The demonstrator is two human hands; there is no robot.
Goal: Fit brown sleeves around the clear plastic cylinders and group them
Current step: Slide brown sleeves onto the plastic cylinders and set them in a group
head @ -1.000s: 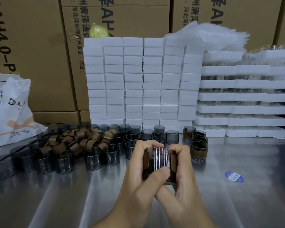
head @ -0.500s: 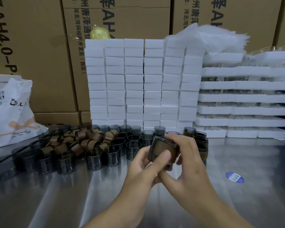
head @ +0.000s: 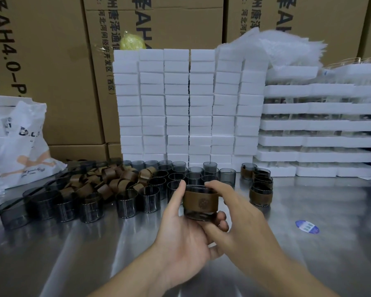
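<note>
Turned upright since a moment ago, the cylinder (head: 198, 213) now shows its sleeve (head: 200, 201) (emblem forward). It sits cradled in the left hand (head: 180, 234), thumb against its side, while the right hand (head: 238, 213) curls over its rim, above the bench (head: 308, 264). Sleeved ones (head: 260, 194) stand just right; bare ones (head: 137, 199) and loose sleeves (head: 107, 181) lie left.

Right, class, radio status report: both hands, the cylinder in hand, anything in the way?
Left hand cradles sleeved cylinder. Right hand grips its rim. Sleeve on, emblem facing camera. Nothing between it and finished group at right.
</note>
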